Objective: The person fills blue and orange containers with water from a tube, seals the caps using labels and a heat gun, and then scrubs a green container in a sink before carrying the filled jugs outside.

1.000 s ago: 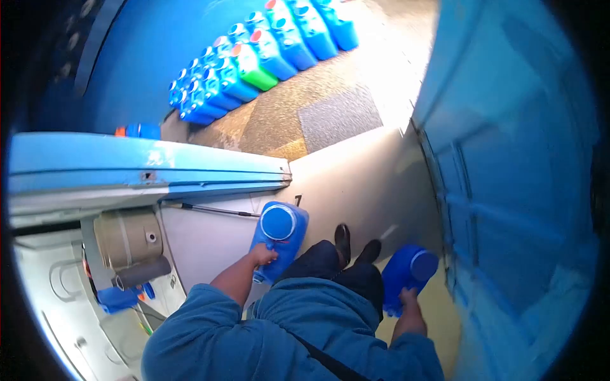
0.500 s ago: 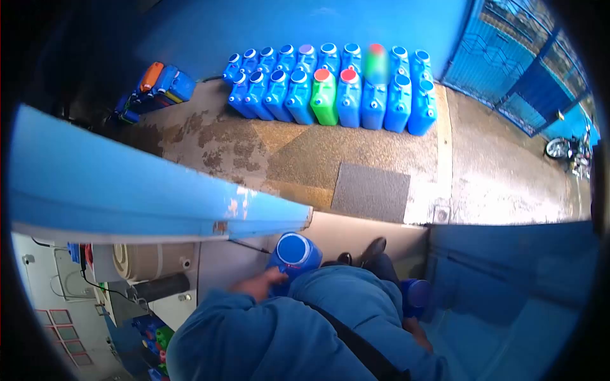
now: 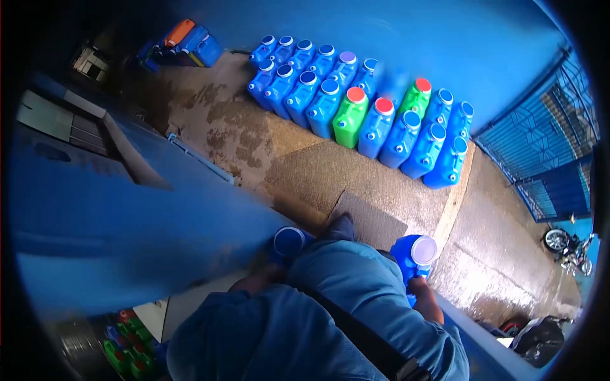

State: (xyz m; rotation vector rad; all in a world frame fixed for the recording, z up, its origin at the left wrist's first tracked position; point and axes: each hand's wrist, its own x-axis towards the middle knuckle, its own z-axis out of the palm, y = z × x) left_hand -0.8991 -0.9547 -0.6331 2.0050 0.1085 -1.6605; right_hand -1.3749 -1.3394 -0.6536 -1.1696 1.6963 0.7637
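Note:
My right hand (image 3: 422, 295) is closed round the handle of a blue water jug (image 3: 404, 253) with a pale lilac cap, hanging upright at my right side. At my left side is a second blue water jug (image 3: 284, 259) with a dark blue cap. My left hand (image 3: 265, 278) is closed at that jug's handle, in shadow and partly blurred. My sleeves and body cover the lower parts of both jugs. One of my shoes (image 3: 341, 223) shows at the edge of a grey mat (image 3: 378, 223).
Two rows of jugs (image 3: 327, 108), mostly blue with some green, stand along the blue wall (image 3: 394, 32). More containers (image 3: 194, 44) sit at far left. A blue wall edge (image 3: 235, 222) is close on my left. A gate (image 3: 540, 140) and motorcycle (image 3: 565, 247) are at right.
I have moved forward through the doorway, towards the mat, with both jugs. The right-hand jug has come forward into fuller view. The view has turned, tilting the jug rows.

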